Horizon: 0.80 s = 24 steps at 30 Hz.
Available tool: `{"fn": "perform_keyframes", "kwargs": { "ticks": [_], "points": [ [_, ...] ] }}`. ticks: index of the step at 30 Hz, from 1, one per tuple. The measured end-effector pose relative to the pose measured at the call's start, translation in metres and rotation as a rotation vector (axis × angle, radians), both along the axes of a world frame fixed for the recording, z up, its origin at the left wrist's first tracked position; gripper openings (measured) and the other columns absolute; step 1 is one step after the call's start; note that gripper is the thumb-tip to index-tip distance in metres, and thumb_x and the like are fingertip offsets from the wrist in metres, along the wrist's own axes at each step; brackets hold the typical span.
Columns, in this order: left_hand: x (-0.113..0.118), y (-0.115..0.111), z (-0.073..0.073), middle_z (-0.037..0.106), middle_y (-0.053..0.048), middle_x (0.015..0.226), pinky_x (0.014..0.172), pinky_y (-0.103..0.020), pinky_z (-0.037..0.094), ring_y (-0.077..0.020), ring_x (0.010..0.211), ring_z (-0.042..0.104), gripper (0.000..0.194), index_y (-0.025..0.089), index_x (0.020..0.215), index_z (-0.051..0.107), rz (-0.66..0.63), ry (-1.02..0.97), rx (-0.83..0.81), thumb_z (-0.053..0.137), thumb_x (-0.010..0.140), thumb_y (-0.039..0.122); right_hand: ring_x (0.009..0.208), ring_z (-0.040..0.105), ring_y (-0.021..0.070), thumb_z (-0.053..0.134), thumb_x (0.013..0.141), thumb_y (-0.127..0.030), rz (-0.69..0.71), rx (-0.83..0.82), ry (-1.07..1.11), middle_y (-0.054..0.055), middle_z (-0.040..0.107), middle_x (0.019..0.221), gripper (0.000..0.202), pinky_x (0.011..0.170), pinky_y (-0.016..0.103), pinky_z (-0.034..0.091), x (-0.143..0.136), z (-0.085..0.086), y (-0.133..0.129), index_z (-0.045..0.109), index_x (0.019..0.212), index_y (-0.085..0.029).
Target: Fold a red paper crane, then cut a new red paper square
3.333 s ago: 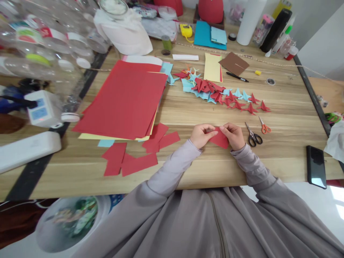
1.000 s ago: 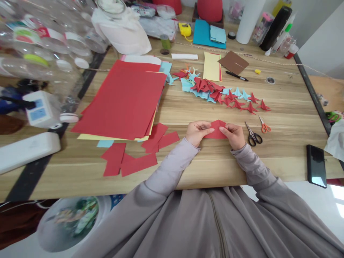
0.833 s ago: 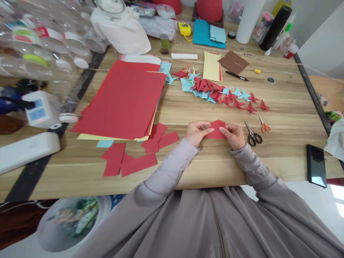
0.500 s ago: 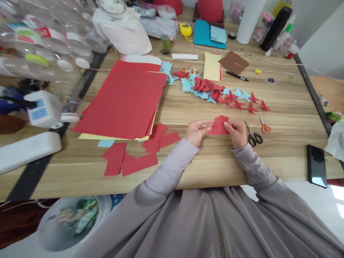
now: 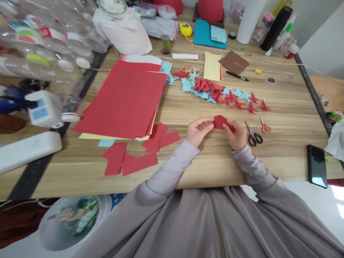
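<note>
A small piece of folded red paper is held just above the wooden table between my two hands. My left hand pinches its left edge between thumb and fingers. On the other side, my right hand grips the right edge, thumb on top. Beyond the hands lies a cluster of folded paper figures, with red ones and light blue ones. Black-handled scissors rest beside my right hand, and smaller orange-handled scissors lie just past them.
A stack of red sheets covers the left side, with loose red paper strips in front. Farther back are brown paper, a black pen and a yellow tape measure. A phone lies at the right edge; plastic bottles crowd the left.
The red paper now shows a smaller face, its lower part no longer spread flat toward me. My right fingers have curled in more around its right side; both hands stay in place.
</note>
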<state>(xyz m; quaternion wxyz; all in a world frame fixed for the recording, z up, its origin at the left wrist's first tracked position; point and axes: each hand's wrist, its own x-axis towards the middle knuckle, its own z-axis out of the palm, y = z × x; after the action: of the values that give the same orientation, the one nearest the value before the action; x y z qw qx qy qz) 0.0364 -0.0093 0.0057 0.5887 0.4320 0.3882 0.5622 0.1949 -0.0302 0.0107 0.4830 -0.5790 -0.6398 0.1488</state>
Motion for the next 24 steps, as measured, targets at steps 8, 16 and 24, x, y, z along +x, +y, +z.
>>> {"fn": "perform_keyframes", "kwargs": {
  "ticks": [8, 16, 24],
  "points": [
    [0.003, 0.003, -0.004, 0.071, -0.005, 0.093, 0.078, -0.030, 0.051, -0.0165, 0.084, 0.065, 0.041, 0.018, 0.092, 0.068, -0.024, -0.105, -0.085, 0.080, 0.057, 0.034, 0.093, 0.056, 0.0235, 0.057, 0.082, -0.031, 0.280, 0.165, -0.518, 0.012, 0.061, 0.103, 0.027, 0.080, 0.039, 0.048, -0.007, -0.010, -0.005, 0.065, 0.106, -0.020],
    [-0.002, 0.009, -0.013, 0.067, 0.001, 0.066, 0.063, -0.024, 0.048, -0.0102, 0.059, 0.058, 0.024, 0.018, 0.080, 0.070, 0.075, -0.023, -0.115, 0.075, 0.059, 0.029, 0.094, 0.059, 0.0225, 0.055, 0.084, -0.031, 0.177, 0.186, -0.245, 0.011, 0.060, 0.100, 0.021, 0.083, 0.041, 0.049, -0.005, 0.006, -0.008, 0.064, 0.100, -0.021],
    [-0.003, 0.004, -0.010, 0.072, -0.005, 0.079, 0.074, -0.032, 0.051, -0.0163, 0.073, 0.064, 0.024, 0.016, 0.078, 0.072, -0.086, 0.155, -0.041, 0.076, 0.057, 0.027, 0.076, 0.063, 0.0160, 0.060, 0.080, -0.035, 0.232, -0.107, 0.196, 0.006, 0.066, 0.087, 0.022, 0.067, 0.030, 0.052, -0.001, -0.001, -0.002, 0.065, 0.097, -0.020]
  ]
}}
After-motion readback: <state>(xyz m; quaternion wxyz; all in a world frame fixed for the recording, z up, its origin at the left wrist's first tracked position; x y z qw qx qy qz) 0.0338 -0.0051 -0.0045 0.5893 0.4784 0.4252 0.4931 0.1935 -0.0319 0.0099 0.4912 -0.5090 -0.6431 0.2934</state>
